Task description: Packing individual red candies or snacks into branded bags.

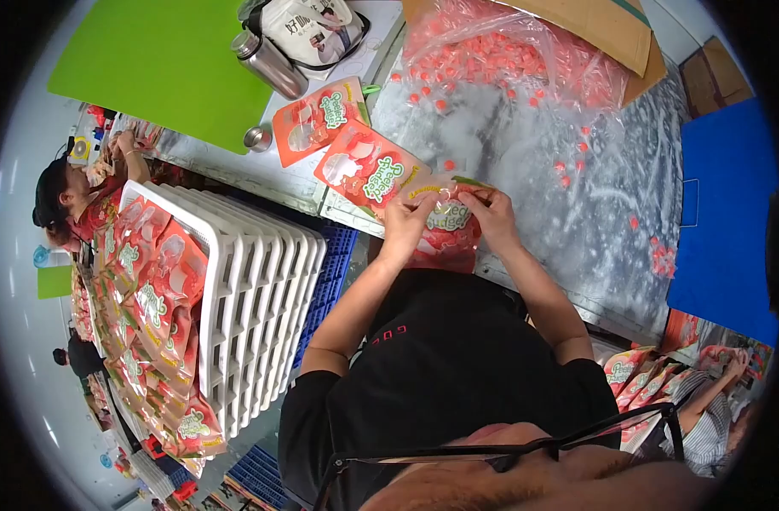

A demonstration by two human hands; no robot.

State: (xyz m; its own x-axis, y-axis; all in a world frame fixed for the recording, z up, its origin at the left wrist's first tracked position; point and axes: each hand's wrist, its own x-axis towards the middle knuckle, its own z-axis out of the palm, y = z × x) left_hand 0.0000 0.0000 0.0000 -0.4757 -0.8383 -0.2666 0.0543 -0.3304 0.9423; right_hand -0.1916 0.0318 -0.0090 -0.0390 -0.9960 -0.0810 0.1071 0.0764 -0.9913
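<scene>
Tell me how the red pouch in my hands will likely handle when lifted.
The red pouch probably flexes, as it looks like thin film. Its shiny highlights suggest it could be slippery. With the left hand and right hand pinching near its top, the lower part may buckle.

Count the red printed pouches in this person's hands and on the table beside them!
3: one red printed pouch between left hand and right hand, a second pouch leftward, a third pouch beyond that, near the silver metal bottle. More may hide underneath.

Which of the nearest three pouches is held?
The pouch nearest the black shirt, gripped by left hand and right hand; the others lie on the table.
</scene>
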